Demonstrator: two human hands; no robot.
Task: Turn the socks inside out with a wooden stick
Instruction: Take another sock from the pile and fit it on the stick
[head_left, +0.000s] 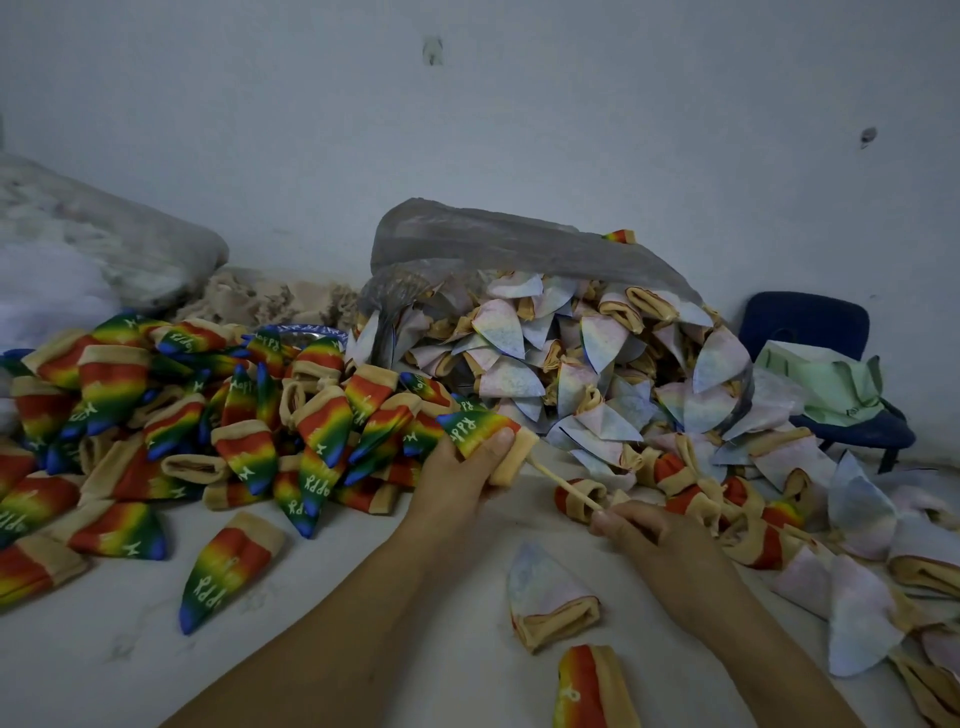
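My left hand (457, 483) grips a rainbow sock (480, 431) with a tan cuff, its bright printed side out. A thin wooden stick (563, 486) runs from the sock's cuff opening down to my right hand (654, 540), which pinches its near end. A big heap of rainbow socks (208, 415) lies to the left. Pale, washed-out socks (561, 374) spill from a grey plastic bag (493, 244) at the centre right. One pale sock (550, 597) lies below my right hand, and a rainbow one (592, 686) sits at the bottom edge.
All lies on a whitish surface (337, 597) against a pale wall. A dark blue chair (815, 332) with green cloth stands at the right. Another filled plastic bag (78, 239) sits at the back left. More pale socks (857, 571) are scattered at the right.
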